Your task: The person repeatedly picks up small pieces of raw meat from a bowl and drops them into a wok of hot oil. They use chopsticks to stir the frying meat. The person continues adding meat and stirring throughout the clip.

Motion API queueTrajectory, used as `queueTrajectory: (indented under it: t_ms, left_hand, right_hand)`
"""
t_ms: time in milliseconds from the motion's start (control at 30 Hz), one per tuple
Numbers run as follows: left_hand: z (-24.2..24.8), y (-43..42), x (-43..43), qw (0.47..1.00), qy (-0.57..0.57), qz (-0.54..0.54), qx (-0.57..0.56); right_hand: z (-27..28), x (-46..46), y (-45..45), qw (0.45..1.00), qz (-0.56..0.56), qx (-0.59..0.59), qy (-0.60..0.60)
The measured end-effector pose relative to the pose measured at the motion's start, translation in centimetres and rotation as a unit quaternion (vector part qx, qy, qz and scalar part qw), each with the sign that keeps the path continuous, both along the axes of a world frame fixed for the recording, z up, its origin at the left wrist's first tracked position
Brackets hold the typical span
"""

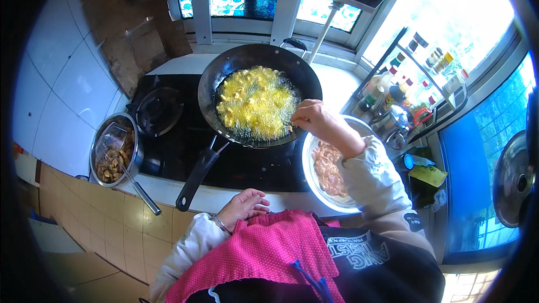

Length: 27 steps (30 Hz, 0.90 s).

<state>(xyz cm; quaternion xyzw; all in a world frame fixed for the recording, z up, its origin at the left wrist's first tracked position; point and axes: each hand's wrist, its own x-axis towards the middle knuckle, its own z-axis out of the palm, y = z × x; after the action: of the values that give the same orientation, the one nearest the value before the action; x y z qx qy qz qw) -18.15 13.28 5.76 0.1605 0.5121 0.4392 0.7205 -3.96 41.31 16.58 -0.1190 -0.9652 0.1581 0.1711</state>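
My right hand (313, 117) reaches over the right rim of a black wok (257, 55). Its fingertips are pinched together around a small piece of coated raw meat (290, 128), mostly hidden by the fingers. Inside the wok, several pieces of food (252, 101) fry in yellow, bubbling oil. Under my right forearm is a pale bowl (309, 176) of raw meat strips (327, 168), partly covered by the sleeve. My left hand (244, 209) rests empty in front of the pink apron (273, 248), fingers loosely bent, near the counter edge.
The wok's handle (198, 179) points toward me over the black gas stove (252, 168). At left, a metal bowl (137, 151) holds fried pieces and a wire skimmer (113, 136), its handle jutting outward. A rack of seasoning bottles (396, 88) stands right; a pot lid (516, 181) hangs beyond.
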Motion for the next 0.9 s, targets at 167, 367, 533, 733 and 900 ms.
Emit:
queueTrajectory:
  t_ms: [167, 367, 533, 733, 900]
  left_hand:
    - [-1.4, -0.5, -0.5, 1.0, -0.018, 0.008, 0.018]
    - [-0.5, 0.3, -0.1, 1.0, 0.0, -0.015, -0.002]
    - [-0.2, 1.0, 0.6, 1.0, -0.011, -0.016, -0.024]
    - [-0.8, 0.9, 0.6, 1.0, -0.005, -0.029, 0.007]
    - [-0.9, 1.0, 1.0, 0.999, 0.005, -0.033, 0.011]
  right_hand:
    - [1.2, -0.4, -1.3, 0.995, 0.076, -0.057, -0.01]
    - [2.0, 1.7, -2.3, 0.983, -0.048, -0.146, 0.105]
    - [1.9, 6.3, -2.1, 0.96, -0.146, -0.175, 0.163]
    - [-2.3, 13.3, -2.4, 0.946, -0.253, -0.2, 0.021]
    - [-12.3, 15.1, -3.3, 0.966, -0.223, -0.107, -0.074]
